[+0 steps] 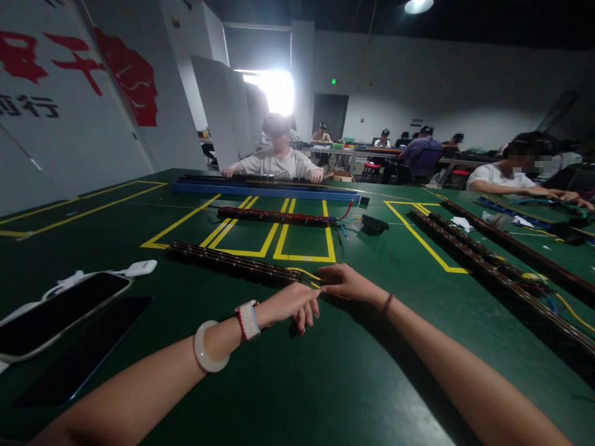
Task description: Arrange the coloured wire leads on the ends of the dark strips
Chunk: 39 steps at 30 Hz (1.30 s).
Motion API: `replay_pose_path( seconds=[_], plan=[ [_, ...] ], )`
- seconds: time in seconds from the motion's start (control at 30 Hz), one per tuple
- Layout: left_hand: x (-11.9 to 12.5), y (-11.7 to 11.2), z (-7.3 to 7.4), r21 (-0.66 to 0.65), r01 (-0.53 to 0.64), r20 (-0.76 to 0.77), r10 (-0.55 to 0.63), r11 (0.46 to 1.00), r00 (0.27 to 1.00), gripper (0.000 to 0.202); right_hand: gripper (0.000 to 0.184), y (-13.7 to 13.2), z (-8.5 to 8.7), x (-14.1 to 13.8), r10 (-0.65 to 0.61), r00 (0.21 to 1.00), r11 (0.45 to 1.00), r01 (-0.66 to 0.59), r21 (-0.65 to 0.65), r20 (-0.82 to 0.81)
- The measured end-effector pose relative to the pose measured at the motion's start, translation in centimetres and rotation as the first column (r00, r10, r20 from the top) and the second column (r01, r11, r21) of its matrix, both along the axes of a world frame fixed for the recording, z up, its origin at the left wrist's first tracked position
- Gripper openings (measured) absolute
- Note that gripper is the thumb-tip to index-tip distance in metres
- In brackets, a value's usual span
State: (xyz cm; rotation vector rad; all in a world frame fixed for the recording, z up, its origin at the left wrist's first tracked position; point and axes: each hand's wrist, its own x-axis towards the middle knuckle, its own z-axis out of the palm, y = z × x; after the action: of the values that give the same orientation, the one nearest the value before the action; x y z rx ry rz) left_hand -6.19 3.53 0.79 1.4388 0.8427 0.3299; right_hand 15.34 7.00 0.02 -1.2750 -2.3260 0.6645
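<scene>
A long dark strip with rows of small parts (232,262) lies on the green table (325,384) in front of me, with yellow wires (304,273) coming out of its right end. My left hand (290,305), with a white bangle and a watch on the wrist, has its fingers curled together just below that end. My right hand (349,282) reaches in from the right and its fingers pinch at the wires beside the strip's end. What either hand grips is too small to make out.
Two phones (56,313) and a white charger (139,268) lie at the left. A second strip (274,216) sits inside yellow floor-tape boxes, a blue tray (264,188) beyond it. More long strips (488,260) run along the right. Other people work opposite and at the right.
</scene>
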Motion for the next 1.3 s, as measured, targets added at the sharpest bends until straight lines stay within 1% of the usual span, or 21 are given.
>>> replay_pose_path(
  seconds=[0.1,0.13,0.2,0.23,0.3,0.37,0.47,0.53,0.63,0.73,0.8,0.87,1.0,1.1,1.2,1.3],
  plan=[
    [0.3,-0.5,0.0,-0.047,0.012,0.066,-0.008,0.999,0.998,0.049,0.042,0.1,0.1,-0.4,0.069,0.996,0.987,-0.076,-0.144,-0.054],
    [0.4,-0.6,0.1,-0.074,0.009,0.079,-0.003,0.997,0.997,0.048,0.038,-0.1,0.2,-0.6,0.074,0.994,0.98,-0.087,-0.178,-0.076],
    [0.5,-0.7,0.1,-0.131,-0.011,0.1,0.024,0.991,0.995,0.045,0.03,-0.5,0.5,-0.9,0.056,0.993,0.975,-0.078,-0.207,-0.106],
    [0.5,-0.7,0.2,-0.159,-0.026,0.115,0.045,0.987,0.992,0.045,0.026,-0.7,0.7,-1.1,0.04,0.993,0.979,-0.061,-0.196,-0.108],
    [0.5,-0.7,0.1,-0.216,-0.071,0.163,0.108,0.974,0.981,0.044,0.02,-1.4,1.0,-1.5,0.007,0.997,0.992,-0.018,-0.127,-0.082],
    [0.5,-0.6,0.0,-0.275,-0.118,0.222,0.183,0.954,0.958,0.041,0.017,-2.1,1.4,-1.9,-0.011,1.0,1.0,0.011,0.001,-0.012],
    [0.7,-0.5,-0.3,-0.356,-0.141,0.315,0.261,0.924,0.913,0.034,0.017,-3.2,1.7,-2.4,-0.055,0.984,0.976,0.017,0.217,0.17],
    [0.8,-0.4,-0.6,-0.409,-0.148,0.367,0.311,0.9,0.877,0.03,0.017,-3.9,1.7,-2.7,-0.075,0.945,0.941,-0.039,0.337,0.319],
    [1.0,-0.3,-1.0,-0.473,-0.174,0.406,0.389,0.864,0.827,0.025,0.018,-4.6,1.5,-3.0,-0.076,0.86,0.872,-0.188,0.452,0.505],
    [1.1,-0.2,-1.4,-0.485,-0.184,0.433,0.417,0.855,0.799,0.021,0.022,-5.1,1.4,-3.3,-0.056,0.788,0.811,-0.322,0.489,0.612],
    [1.2,-0.3,-1.5,-0.475,-0.194,0.446,0.425,0.858,0.787,0.018,0.023,-5.4,1.5,-3.6,-0.045,0.765,0.792,-0.365,0.489,0.643],
    [1.3,-0.4,-1.6,-0.465,-0.216,0.444,0.437,0.858,0.782,0.016,0.021,-5.7,2.0,-4.0,-0.05,0.77,0.804,-0.347,0.482,0.636],
    [1.4,-0.5,-1.7,-0.454,-0.291,0.409,0.487,0.842,0.772,0.013,0.019,-6.4,3.5,-4.5,-0.057,0.822,0.861,-0.247,0.444,0.567],
    [1.4,-0.6,-1.6,-0.455,-0.305,0.407,0.5,0.836,0.764,0.013,0.02,-6.9,4.8,-4.4,-0.069,0.848,0.889,-0.186,0.418,0.525],
    [1.4,-0.7,-1.4,-0.454,-0.296,0.414,0.493,0.84,0.765,0.017,0.021,-7.4,5.7,-4.2,-0.134,0.84,0.9,-0.119,0.419,0.526],
    [1.4,-0.7,-1.3,-0.436,-0.287,0.407,0.472,0.853,0.782,0.018,0.024,-7.7,5.8,-4.3,-0.172,0.816,0.91,-0.082,0.405,0.552]
  ],
)
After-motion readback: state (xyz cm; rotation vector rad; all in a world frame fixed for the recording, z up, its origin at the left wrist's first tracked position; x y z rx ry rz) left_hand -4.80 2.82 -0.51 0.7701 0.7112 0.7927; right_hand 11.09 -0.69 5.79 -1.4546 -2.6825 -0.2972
